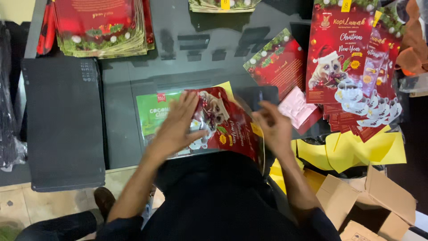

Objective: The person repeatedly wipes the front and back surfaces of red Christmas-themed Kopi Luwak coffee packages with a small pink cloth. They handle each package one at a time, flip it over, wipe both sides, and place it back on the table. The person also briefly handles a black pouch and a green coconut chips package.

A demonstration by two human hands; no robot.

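Observation:
My left hand (pixel 178 125) lies flat, fingers spread, on a red printed pouch (pixel 232 127) with an animal and cups on it, pressing its left part. My right hand (pixel 274 125) pinches the pouch's right edge, where a clear plastic sleeve (pixel 261 147) wraps around it. The pouch rests on a green printed packet (pixel 154 114) on the dark table (pixel 125 134). A yellow sheet (pixel 227 88) peeks out behind the pouch.
Stacks of the same red pouches lie at the right (pixel 343 62) and at the top left (pixel 102 27). A pink packet (pixel 296 107) sits beside my right hand. Yellow sheets (pixel 352 151) and open cardboard boxes (pixel 370 201) are at the lower right. A black mat (pixel 62 125) lies on the left.

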